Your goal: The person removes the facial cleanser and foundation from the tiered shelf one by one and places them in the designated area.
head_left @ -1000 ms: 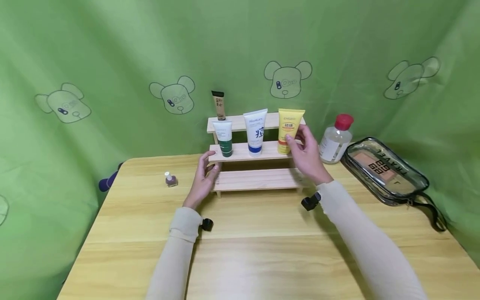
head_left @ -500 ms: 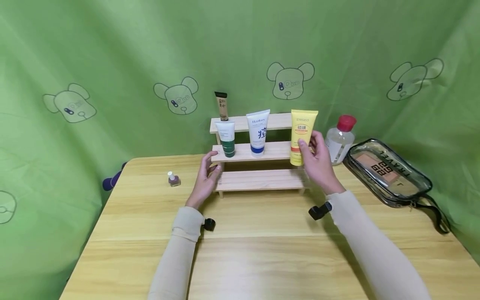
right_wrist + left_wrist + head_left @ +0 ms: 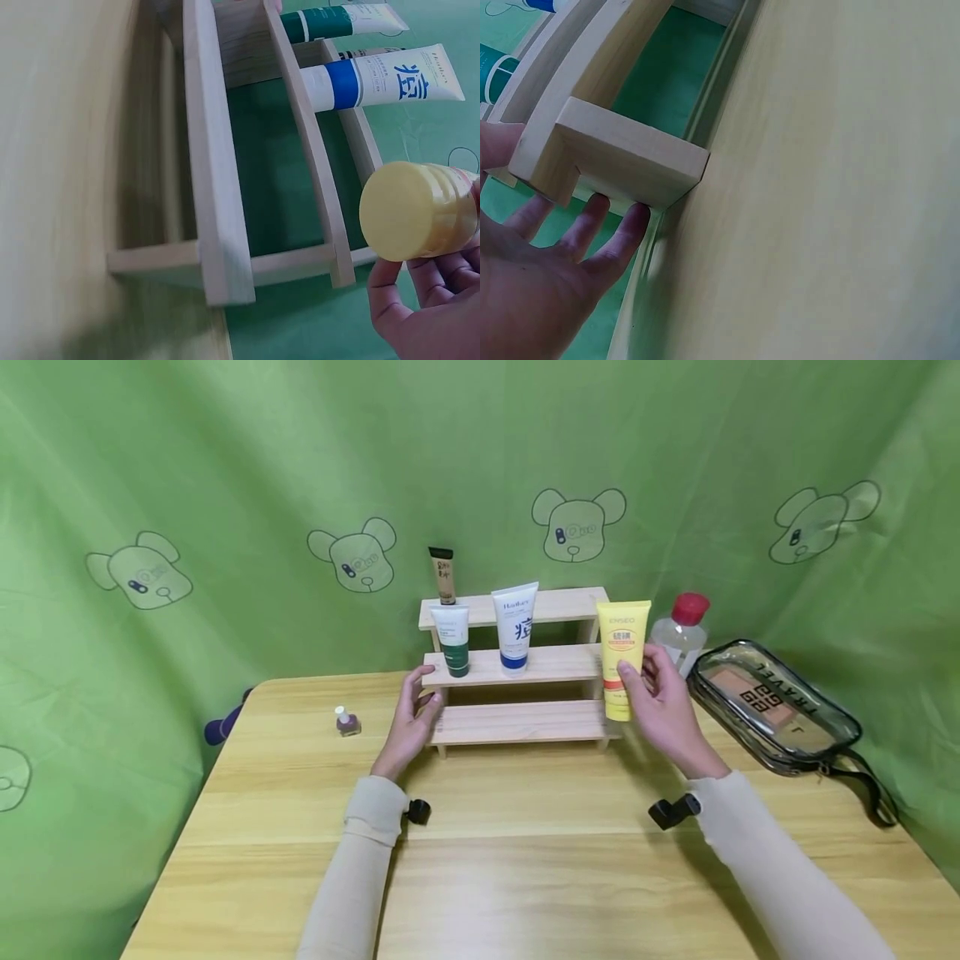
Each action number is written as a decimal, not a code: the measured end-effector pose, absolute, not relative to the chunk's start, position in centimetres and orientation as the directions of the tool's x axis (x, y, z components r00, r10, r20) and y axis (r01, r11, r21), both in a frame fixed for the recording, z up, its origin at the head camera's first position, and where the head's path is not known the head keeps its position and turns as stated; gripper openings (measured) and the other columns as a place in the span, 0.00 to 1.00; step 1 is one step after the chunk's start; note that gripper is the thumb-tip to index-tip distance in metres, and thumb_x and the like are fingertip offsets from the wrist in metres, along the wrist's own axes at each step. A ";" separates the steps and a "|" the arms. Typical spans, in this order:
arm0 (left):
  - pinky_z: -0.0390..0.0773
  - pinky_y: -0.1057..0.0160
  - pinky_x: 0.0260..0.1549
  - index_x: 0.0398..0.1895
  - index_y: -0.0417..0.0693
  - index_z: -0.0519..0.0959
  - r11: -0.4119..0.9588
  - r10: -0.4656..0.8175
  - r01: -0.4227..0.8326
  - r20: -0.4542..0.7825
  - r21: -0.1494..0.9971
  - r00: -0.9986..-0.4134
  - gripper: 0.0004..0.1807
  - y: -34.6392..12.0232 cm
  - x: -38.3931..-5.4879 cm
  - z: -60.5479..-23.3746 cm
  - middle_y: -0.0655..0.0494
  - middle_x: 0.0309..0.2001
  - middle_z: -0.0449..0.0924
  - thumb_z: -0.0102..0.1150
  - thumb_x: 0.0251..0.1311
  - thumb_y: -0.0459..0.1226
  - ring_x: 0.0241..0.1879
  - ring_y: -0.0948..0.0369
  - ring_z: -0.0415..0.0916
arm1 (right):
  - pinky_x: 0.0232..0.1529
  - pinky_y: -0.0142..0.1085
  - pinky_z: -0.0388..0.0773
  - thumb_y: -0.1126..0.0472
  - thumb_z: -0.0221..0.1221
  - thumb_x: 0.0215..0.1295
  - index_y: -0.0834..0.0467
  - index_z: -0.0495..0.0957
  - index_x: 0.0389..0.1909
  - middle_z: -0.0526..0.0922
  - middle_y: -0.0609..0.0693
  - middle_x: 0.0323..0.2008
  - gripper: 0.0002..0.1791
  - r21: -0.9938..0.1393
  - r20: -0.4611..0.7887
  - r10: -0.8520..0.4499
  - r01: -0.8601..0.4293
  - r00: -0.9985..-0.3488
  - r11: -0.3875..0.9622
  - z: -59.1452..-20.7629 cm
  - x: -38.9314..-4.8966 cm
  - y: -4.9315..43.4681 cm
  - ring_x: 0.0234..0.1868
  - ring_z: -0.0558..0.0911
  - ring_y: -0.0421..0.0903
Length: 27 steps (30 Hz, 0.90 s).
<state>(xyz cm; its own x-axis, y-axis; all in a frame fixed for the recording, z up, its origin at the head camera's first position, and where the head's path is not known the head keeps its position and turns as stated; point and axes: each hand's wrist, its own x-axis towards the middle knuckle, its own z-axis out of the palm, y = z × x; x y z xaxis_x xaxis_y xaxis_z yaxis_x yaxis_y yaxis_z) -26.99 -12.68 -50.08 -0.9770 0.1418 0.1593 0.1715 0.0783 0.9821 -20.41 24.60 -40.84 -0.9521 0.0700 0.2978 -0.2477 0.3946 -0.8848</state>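
A three-step wooden rack (image 3: pixel 525 724) stands at the back of the table. My left hand (image 3: pixel 408 727) is at its left end; in the left wrist view its fingertips (image 3: pixel 634 217) touch the side panel. My right hand (image 3: pixel 663 706) holds a yellow squeeze tube (image 3: pixel 624 647) upright in front of the rack's right end, thumb on its front. The yellow cap (image 3: pixel 397 214) points down, at the height of the lower step. A green-and-white tube (image 3: pixel 454 643) and a blue-and-white tube (image 3: pixel 513 631) stand on the middle step. On the top step is a small beige tube (image 3: pixel 444 578) with a black end.
A purple nail polish bottle (image 3: pixel 347 722) stands left of the rack. To the right are a clear bottle (image 3: pixel 678 639) with a red cap, partly hidden by my right hand, and a transparent travel pouch (image 3: pixel 776 706) with a black strap. A green curtain (image 3: pixel 465 460) hangs behind the table.
My right hand has lifted the yellow tube off the middle step and brought it right, forward and lower, past the rack's right end. The left hand has stayed at the rack.
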 end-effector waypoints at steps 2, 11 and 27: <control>0.70 0.36 0.77 0.81 0.67 0.62 0.078 0.141 0.171 0.159 0.982 -0.977 0.30 -12.7 -26.9 -50.0 0.49 0.88 0.56 0.51 0.83 0.35 0.77 0.39 0.69 | 0.53 0.17 0.81 0.54 0.51 0.88 0.67 0.66 0.75 0.80 0.60 0.62 0.26 -0.880 0.299 0.069 -0.247 -0.952 0.405 -41.0 -19.9 24.9 0.54 0.80 0.30; 0.68 0.36 0.79 0.81 0.65 0.63 0.081 0.144 0.173 0.160 0.982 -0.977 0.29 -12.7 -27.0 -50.1 0.47 0.88 0.54 0.51 0.83 0.35 0.78 0.39 0.67 | 0.47 0.18 0.84 0.53 0.51 0.88 0.69 0.64 0.78 0.79 0.72 0.64 0.30 -0.873 0.259 0.080 -0.198 -0.962 0.446 -41.9 -17.5 26.8 0.50 0.79 0.23; 0.69 0.36 0.79 0.81 0.66 0.63 0.079 0.148 0.175 0.162 0.981 -0.976 0.28 -12.7 -27.0 -50.1 0.49 0.88 0.55 0.51 0.84 0.36 0.78 0.40 0.67 | 0.40 0.23 0.85 0.48 0.49 0.89 0.69 0.55 0.84 0.80 0.77 0.65 0.38 -0.838 0.066 0.057 -0.024 -0.996 0.545 -45.0 -15.4 30.1 0.43 0.78 0.21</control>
